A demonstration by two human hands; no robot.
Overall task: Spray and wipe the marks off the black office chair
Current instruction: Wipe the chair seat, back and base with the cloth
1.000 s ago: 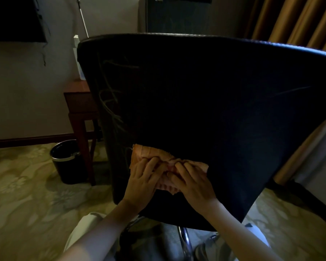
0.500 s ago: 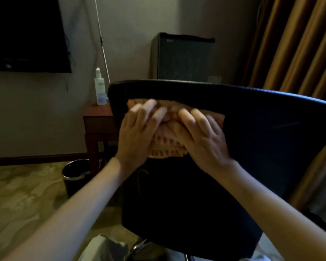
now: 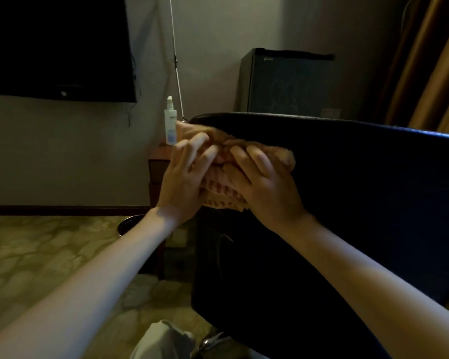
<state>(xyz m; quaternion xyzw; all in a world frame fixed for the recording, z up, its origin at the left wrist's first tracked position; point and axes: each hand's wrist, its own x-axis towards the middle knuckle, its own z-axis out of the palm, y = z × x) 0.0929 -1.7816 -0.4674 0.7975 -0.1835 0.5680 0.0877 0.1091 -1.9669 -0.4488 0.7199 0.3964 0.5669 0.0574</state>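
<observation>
Two bare hands are pressing an orange cloth [image 3: 222, 196] flat against the back of the black chair [image 3: 347, 208], at its upper left corner just under the top rim. The left hand [image 3: 184, 182] is lying over the cloth's left part. Its fingers [image 3: 193, 149] are stretched out and spread, pushing down on the fabric rather than curling round it. The right hand [image 3: 266, 189] is lying close beside it on the cloth's right part, with its fingers [image 3: 259, 156] also laid out loosely straight and pointing up toward the rim. The cloth is bunching under both palms. Its waffled lower edge is hanging out below them between the wrists, and a fold is sticking out past the right fingertips.

A faint pale mark is showing on the chair just below the cloth. Behind the chair's corner a white spray bottle [image 3: 170, 123] is standing upright on a small wooden table [image 3: 156, 164], untouched by either hand. A dark bin [image 3: 128, 225] is sitting on the patterned carpet [image 3: 36, 252] beneath the table, partly hidden by the left forearm.
</observation>
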